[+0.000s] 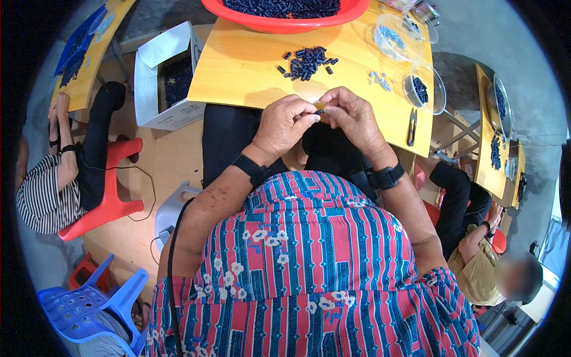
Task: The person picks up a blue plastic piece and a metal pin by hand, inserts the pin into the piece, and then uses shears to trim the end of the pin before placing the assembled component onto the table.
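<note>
Dark bit [320,112] is small, and we have it at our fingertips, by the near edge of the table [232,65]. Our left hand [284,124] pinches it with finger and thumb, so that grip is narrow. Our right hand [355,119] is close on the other side, with bent fingers and its tips right by the bit; we cannot tell if they hold it too. We wear a black band [252,170] on each wrist.

Just past the grip lies a pile [307,64] of bits like it, with a few loose ones around. Past the pile is a red bowl [285,26] full of dark bits. To the right of the grip and past it, we see pale bits [379,81] on the table. Beyond them is a clear tub [408,52] with light blue bits. Black snips [411,127] lie right of the grip, near the table's side edge. Well left of the grip, a white box [172,117] stands on the floor. Farther left sits a person in a striped top [52,199], and far right sits one in a tan top [477,271].
</note>
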Available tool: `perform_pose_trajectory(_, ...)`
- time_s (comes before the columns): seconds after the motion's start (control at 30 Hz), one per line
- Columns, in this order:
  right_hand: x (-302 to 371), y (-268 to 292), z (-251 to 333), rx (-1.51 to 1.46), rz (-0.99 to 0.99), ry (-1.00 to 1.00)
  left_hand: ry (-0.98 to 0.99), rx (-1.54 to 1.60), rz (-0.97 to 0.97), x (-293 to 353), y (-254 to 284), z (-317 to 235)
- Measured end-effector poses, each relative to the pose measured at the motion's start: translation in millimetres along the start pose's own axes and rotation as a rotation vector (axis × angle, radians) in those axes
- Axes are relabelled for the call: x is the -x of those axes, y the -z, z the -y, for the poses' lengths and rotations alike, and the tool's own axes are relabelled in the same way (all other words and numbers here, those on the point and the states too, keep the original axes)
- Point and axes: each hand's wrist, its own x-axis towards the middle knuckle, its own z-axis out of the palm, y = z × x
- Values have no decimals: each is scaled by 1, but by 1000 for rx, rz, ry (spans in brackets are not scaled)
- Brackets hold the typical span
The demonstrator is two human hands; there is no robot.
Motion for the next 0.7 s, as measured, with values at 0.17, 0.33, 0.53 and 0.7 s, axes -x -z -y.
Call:
perform_pose_trajectory(0.17,1,4,-14,-182,-156,-72,-57,-20,-16,-1,0,-3)
perform_pose_trajectory(0.33,10,20,-17,-537,-326,-118,-13,11,-4,4,2,-8)
perform_pose_trajectory(0.53,11,53,-20,-1037,-586,-231,-7,41,-15,4,2,-7)
perform_pose_trajectory(0.7,-4,68,-33,-443,-576,-201,-2,15,-17,2,1,-7)
